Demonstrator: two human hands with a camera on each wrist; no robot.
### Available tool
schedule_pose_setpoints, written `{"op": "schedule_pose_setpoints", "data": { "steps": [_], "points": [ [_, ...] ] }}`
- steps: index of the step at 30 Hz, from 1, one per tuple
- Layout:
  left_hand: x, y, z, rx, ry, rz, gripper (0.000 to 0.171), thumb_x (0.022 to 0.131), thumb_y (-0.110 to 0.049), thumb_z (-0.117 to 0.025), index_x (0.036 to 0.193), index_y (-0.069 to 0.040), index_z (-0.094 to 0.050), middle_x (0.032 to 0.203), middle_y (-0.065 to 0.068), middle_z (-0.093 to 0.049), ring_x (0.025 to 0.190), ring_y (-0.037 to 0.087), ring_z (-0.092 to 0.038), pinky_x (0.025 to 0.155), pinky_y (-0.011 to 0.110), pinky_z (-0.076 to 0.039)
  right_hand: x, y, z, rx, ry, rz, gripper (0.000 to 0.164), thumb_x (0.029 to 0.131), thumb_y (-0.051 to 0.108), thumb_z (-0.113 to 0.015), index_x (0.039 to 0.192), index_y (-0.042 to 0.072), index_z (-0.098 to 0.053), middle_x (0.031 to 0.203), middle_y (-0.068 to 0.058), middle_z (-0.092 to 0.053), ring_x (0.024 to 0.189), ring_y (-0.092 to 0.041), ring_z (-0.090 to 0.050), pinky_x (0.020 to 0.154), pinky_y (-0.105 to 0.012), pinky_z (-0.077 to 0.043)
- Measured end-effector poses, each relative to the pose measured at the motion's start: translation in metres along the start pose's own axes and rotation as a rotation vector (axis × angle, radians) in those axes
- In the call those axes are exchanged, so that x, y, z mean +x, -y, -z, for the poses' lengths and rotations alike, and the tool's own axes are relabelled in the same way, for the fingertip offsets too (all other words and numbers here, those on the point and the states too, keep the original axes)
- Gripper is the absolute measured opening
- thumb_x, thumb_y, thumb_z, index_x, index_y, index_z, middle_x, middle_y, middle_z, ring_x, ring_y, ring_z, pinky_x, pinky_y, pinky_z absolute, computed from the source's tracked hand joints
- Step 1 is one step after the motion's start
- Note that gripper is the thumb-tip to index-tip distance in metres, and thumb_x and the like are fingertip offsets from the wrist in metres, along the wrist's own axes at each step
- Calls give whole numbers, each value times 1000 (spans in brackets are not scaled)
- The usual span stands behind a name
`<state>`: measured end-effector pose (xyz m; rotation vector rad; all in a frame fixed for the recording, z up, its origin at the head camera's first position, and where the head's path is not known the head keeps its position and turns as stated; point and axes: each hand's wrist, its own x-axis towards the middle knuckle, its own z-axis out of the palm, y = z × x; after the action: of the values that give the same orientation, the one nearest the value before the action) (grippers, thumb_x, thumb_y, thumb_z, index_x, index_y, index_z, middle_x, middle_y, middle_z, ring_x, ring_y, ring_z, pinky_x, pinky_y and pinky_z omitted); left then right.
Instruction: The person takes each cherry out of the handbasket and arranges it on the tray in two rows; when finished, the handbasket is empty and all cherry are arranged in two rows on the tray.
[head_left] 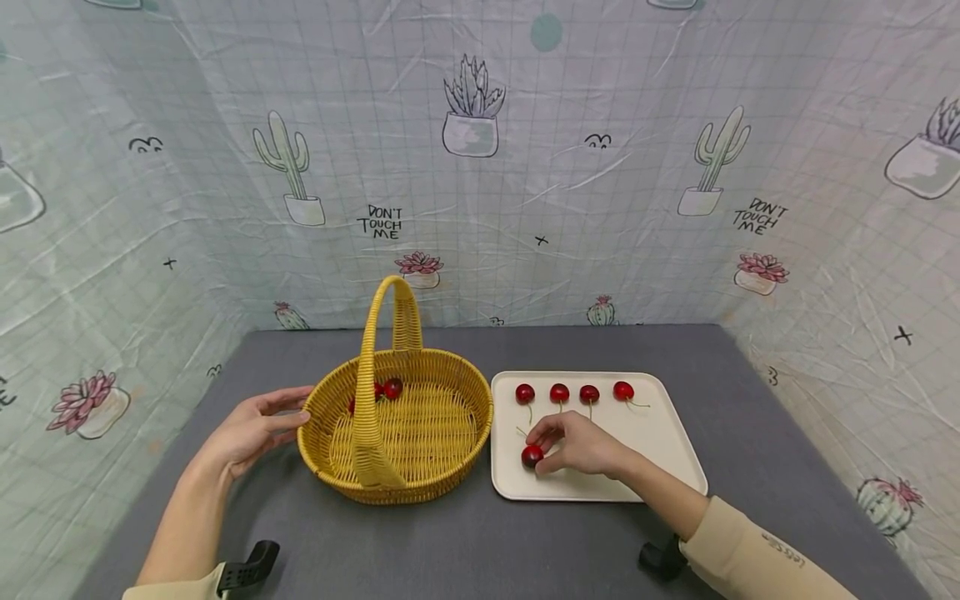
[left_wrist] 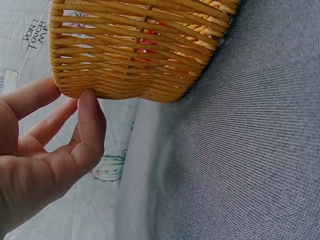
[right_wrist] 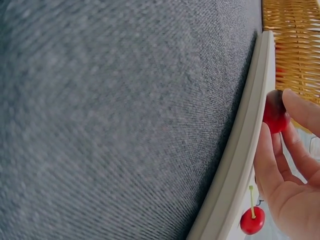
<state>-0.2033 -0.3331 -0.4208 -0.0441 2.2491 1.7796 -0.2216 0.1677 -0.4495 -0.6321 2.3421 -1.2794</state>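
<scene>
In the head view my right hand (head_left: 577, 446) pinches a dark red cherry (head_left: 532, 456) between thumb and fingers, low over the front left of the cream tray (head_left: 637, 479). The right wrist view shows this cherry (right_wrist: 276, 111) at the fingertips, beside the tray's edge (right_wrist: 235, 150). My left hand (head_left: 251, 429) has its fingertips against the left rim of the yellow wicker basket (head_left: 420, 429). Seen from the left wrist, thumb and index finger touch the outside of the basket (left_wrist: 135, 75), apart from each other. A few cherries (head_left: 393, 388) lie inside the basket, partly behind its handle.
A row of several red cherries with stems (head_left: 559, 393) lies along the tray's back. The basket's tall arched handle (head_left: 367, 392) rises between its front and back rims. Basket and tray stand side by side on a grey tabletop (head_left: 450, 550), with a patterned cloth (head_left: 540, 192) hanging behind.
</scene>
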Motion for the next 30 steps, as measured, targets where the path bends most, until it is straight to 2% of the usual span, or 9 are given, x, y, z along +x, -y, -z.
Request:
{"op": "schedule_pose_setpoints", "data": {
  "steps": [8,16,25,30],
  "points": [
    [0,0,-1,-4,-2,11,68,102,-16,-67,158,3,-34,150,25,-41,111,4,-60,97,36,-55,-2,2,1,20,4,20,32,79,1,-87,107,1,-72,95,-7,-71,90,-24,-64,75,-24,-51],
    [0,-1,0,-6,-3,15,69,102,-17,-68,158,3,-34,150,24,-41,112,3,-59,97,35,-55,1,5,12,-27,11,5,32,81,6,-87,109,2,-72,99,-8,-69,94,-25,-65,77,-28,-53],
    [0,-2,-1,2,-14,15,69,101,-17,-68,158,3,-35,150,24,-41,111,3,-59,97,36,-55,11,29,31,-30,8,66,34,84,2,-83,114,-4,-69,107,-16,-67,96,-26,-67,81,-30,-57],
    [0,-2,-1,0,-13,20,68,101,-17,-68,158,3,-35,151,24,-41,111,4,-59,97,36,-55,21,47,38,-30,14,81,31,85,2,-83,113,-1,-70,108,-15,-68,96,-24,-67,78,-31,-58]
  ]
}}
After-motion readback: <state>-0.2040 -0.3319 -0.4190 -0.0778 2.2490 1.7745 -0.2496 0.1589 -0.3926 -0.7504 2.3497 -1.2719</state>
